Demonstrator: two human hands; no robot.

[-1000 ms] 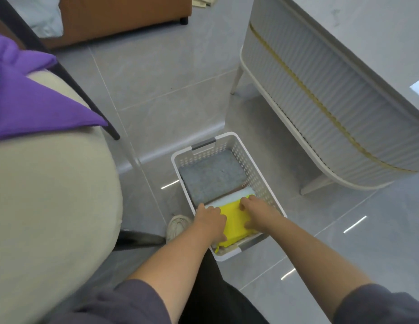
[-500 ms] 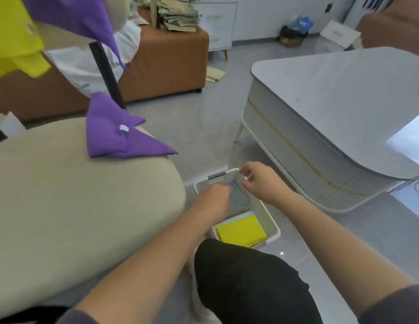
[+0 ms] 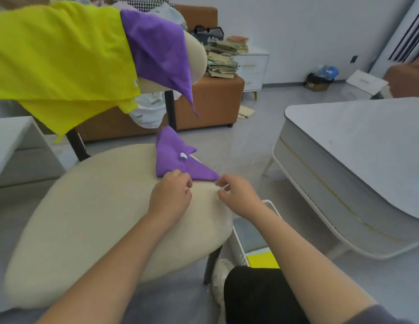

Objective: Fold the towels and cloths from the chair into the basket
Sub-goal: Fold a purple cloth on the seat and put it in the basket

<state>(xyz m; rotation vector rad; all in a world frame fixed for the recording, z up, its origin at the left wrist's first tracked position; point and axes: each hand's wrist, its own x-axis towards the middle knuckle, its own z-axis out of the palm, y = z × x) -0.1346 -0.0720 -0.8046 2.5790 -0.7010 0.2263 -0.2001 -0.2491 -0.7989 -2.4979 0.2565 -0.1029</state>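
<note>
Hands (image 3: pixel 171 197) now apparently at purple cloth (image 3: pixel 178 157)

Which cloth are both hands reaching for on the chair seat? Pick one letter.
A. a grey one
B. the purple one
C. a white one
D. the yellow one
B: the left hand and right hand meet the purple cloth lying on the chair seat.

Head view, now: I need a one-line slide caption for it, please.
Both hands, left and right, reach the purple cloth on the chair seat.
</note>
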